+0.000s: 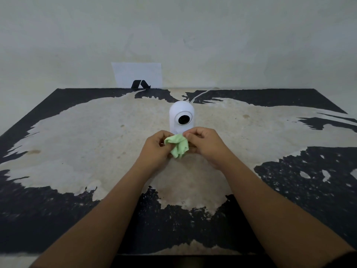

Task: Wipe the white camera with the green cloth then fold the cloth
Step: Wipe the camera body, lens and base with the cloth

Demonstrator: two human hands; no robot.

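While most of the view is taken up by one table [77, 136], its black coating worn away across the middle to a pale, rough surface, the wall [173, 26] behind it is plain and off-white. Against that wall stands one white sheet of paper [135, 73] with a black angular mark at its lower edge; the sheet's bottom is cut off by the table's far edge. Two bare forearms reach in from the bottom of the view, their elbows out of sight below the frame.

One white camera [181, 117] stands upright near the middle of the table, rounded at the top, with a single dark round lens facing the wearer. Its base is hidden behind the hands, and a thin pale cable seems to trail from behind it toward the far edge, though it is hard to make out.

Just in front of the camera, the left hand [155, 149] and the right hand [204, 144] are both closed around one green cloth [178, 147], which is bunched and crumpled between them. Each hand pinches an upper part of the cloth with thumb and fingers, and the rest hangs down in loose folds. Whether the cloth touches the camera or the table cannot be told.
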